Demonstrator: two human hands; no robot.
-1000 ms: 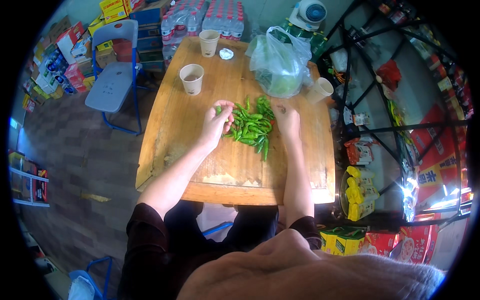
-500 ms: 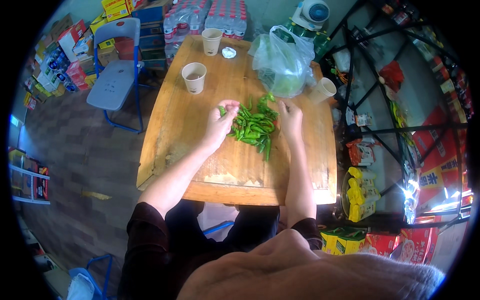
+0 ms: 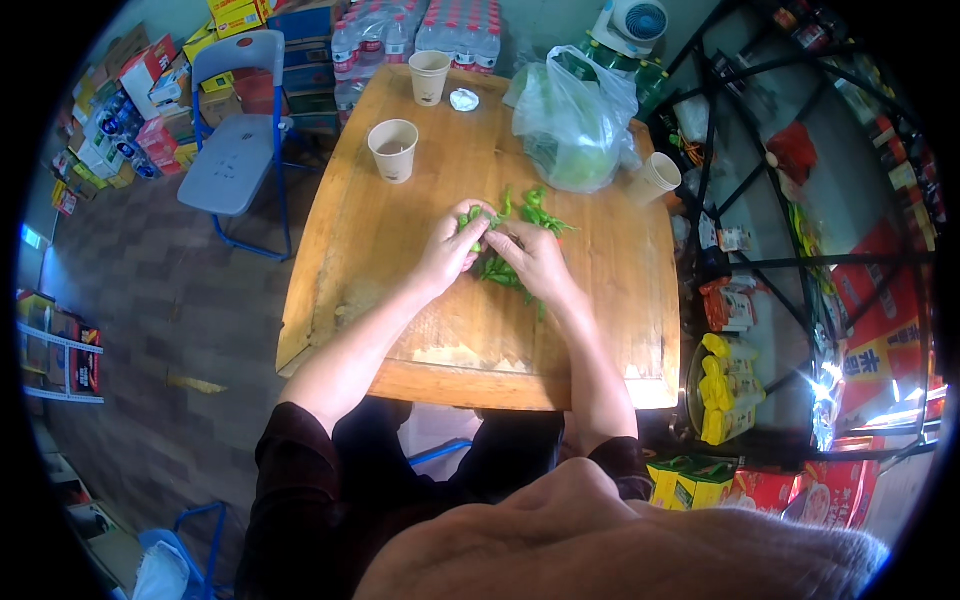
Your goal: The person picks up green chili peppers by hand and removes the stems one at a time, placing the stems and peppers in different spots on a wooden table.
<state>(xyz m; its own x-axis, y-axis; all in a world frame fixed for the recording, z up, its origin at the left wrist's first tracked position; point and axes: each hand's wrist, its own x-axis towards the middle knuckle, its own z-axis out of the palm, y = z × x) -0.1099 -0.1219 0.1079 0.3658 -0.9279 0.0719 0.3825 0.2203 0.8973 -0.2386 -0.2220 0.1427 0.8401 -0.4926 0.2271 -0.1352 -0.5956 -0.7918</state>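
Both my hands meet above the wooden table point(image 3: 400, 320), just over a heap of green chili peppers point(image 3: 498, 270). My left hand point(image 3: 450, 248) is closed around a green chili pepper point(image 3: 474, 216), whose green shows between thumb and fingers. Against it, my right hand point(image 3: 537, 262) has its fingertips pinched together at the pepper's end; the exact grip is partly hidden. Most of the heap lies under my right hand. Beyond the hands, a looser clump of green peppers point(image 3: 540, 213) rests on the wood.
Toward the back right stands a clear plastic bag point(image 3: 572, 130) with something green inside. Paper cups point(image 3: 393, 160) stand at the back left, and another cup point(image 3: 655, 180) at the right edge. A crumpled white paper point(image 3: 464, 100) lies near the far edge. Left is a folding chair point(image 3: 235, 150).
My right hand has moved left and over the heap, meeting my left hand at the pepper. My left hand has shifted slightly right and down. The view has shifted a little.
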